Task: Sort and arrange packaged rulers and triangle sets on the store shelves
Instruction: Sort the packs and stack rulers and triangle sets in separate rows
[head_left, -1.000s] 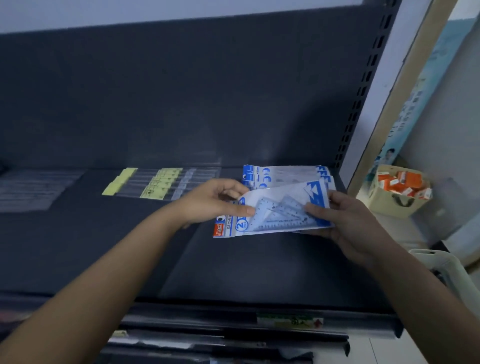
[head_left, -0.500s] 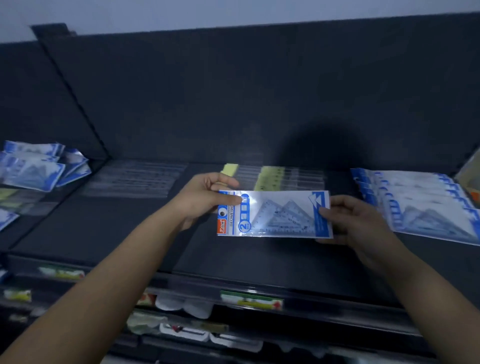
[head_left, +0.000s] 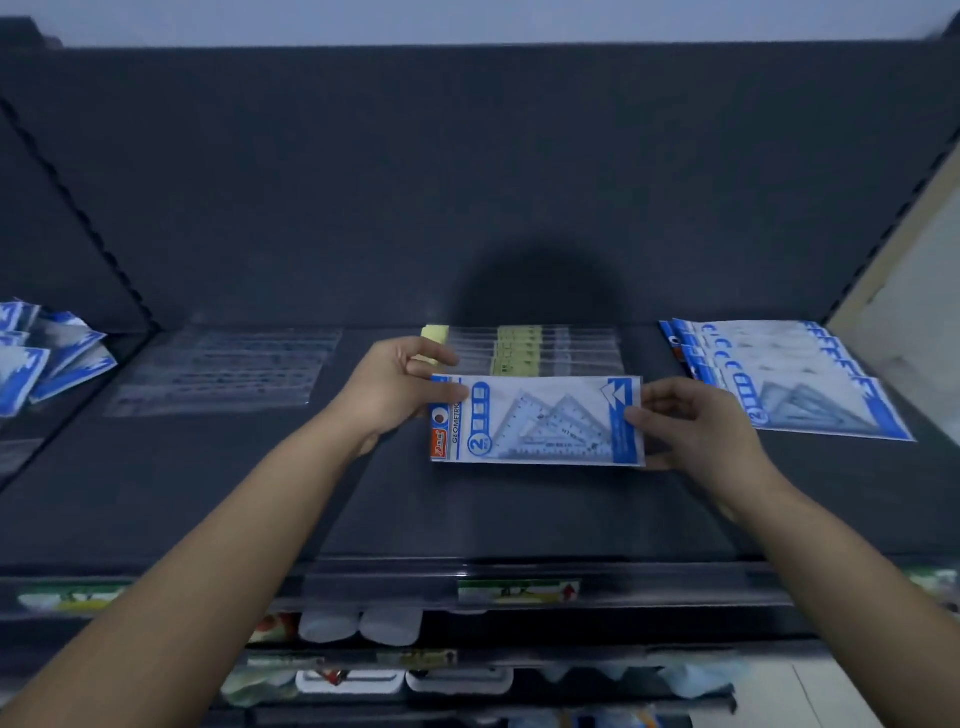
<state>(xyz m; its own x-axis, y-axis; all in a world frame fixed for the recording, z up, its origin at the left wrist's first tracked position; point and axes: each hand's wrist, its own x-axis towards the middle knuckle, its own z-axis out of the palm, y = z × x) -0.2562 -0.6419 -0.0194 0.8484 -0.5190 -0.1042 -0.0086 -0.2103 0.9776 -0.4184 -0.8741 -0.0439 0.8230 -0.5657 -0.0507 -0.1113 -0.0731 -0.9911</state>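
Dark shelf (head_left: 519, 519) fills the view, mostly bare along the front edge. Far right end: a fanned row of triangle-set packs (head_left: 789, 384) already lined up neatly, so that part looks done. Back edge, left of middle: clear ruler sleeves (head_left: 218, 369) lying flat; back edge middle: yellow-labelled ruler packs (head_left: 519, 351), also laid out. On the adjoining shelf at the far left, a loose heap of blue packs (head_left: 47, 353) still looks unsorted, so I'd judge roughly halfway, with that heap left to do. You're holding one triangle-set pack (head_left: 535, 421) flat and level, above the shelf middle, just in front of the yellow-labelled packs; can't tell if it touches the shelf. Your left hand (head_left: 395, 389) has fingers pinched on its left short edge, your right hand (head_left: 696, 426) has fingers pinched on its right short edge
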